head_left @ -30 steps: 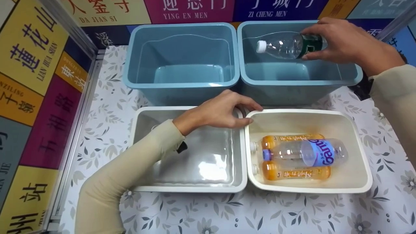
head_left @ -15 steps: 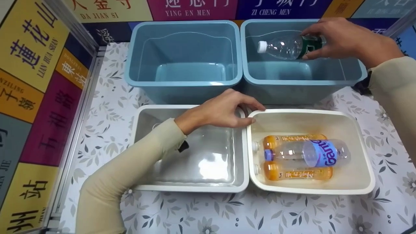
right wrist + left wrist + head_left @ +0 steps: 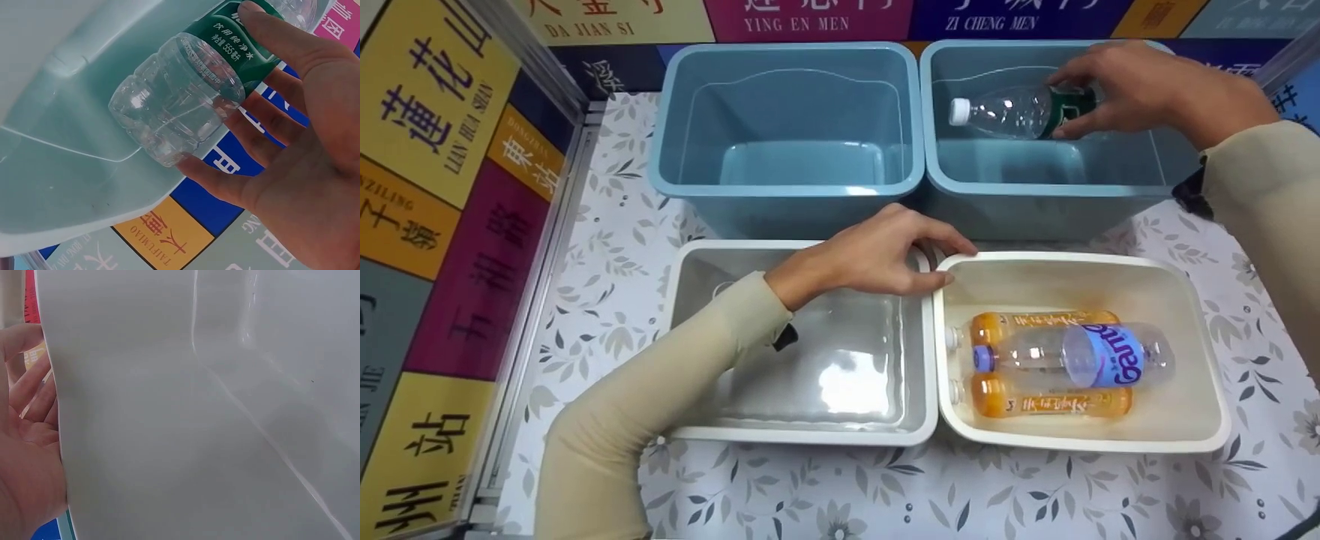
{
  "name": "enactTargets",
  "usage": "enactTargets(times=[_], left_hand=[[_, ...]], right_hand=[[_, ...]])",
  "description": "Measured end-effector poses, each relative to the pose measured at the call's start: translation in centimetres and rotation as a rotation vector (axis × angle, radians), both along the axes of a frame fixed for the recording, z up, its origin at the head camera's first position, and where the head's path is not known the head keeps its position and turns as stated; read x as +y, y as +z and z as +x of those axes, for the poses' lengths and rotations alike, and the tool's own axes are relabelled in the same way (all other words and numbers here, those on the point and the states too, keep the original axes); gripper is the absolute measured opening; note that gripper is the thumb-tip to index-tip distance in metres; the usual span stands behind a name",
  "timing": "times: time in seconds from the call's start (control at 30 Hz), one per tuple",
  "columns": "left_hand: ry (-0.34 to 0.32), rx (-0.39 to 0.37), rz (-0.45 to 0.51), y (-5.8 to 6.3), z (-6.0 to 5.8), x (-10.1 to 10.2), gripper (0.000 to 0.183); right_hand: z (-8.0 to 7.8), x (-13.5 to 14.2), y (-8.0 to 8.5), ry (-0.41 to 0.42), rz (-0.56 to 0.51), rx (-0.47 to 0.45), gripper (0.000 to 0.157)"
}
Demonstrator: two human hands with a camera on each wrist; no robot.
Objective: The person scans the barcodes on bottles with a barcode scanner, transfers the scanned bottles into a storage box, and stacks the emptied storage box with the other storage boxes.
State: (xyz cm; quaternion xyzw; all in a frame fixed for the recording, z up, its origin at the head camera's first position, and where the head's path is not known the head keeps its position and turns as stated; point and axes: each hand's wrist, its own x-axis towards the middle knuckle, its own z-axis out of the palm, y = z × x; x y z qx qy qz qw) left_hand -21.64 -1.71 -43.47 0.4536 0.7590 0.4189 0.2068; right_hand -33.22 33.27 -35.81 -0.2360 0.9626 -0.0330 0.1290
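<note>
My right hand [image 3: 1147, 94] holds a clear plastic water bottle [image 3: 1009, 112] with a white cap and green label, lying sideways within the mouth of the right blue bin [image 3: 1050, 190]. The right wrist view shows the thumb across the bottle's label [image 3: 225, 48] and the other fingers behind it. My left hand [image 3: 877, 251] lies over the inner edge of the left white bin, its thumb and a fingertip touching the rim corner of the right white bin [image 3: 1080, 444]. In that bin lie two orange-labelled bottles [image 3: 1054, 403] and a clear bottle [image 3: 1035, 352] with a purple-blue label and cap.
A second blue bin [image 3: 787, 190] stands at the back left. In front of it is a greyish white bin [image 3: 810, 435] under my left forearm. All stand on a leaf-patterned tablecloth [image 3: 780, 487]. Coloured panels with lettering [image 3: 442, 292] wall the left and back.
My right hand and the bottle have shifted slightly left and sit a little lower against the right blue bin. The left hand keeps its place at the white rim; the whole view has shifted slightly.
</note>
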Motion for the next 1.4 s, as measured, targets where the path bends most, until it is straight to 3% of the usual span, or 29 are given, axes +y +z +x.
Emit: enactTargets(times=[0.53,1.4], left_hand=[[-0.009,0.015,-0.001,0.2,0.1,0.2,0.042],[0.000,0.010,-0.001,0.1,0.0,0.1,0.041]], right_hand=[[0.0,-0.2,-0.4,-0.004,-0.011,-0.015,0.065],[0.6,-0.5,1.0,-0.027,-0.055,-0.026,0.064]])
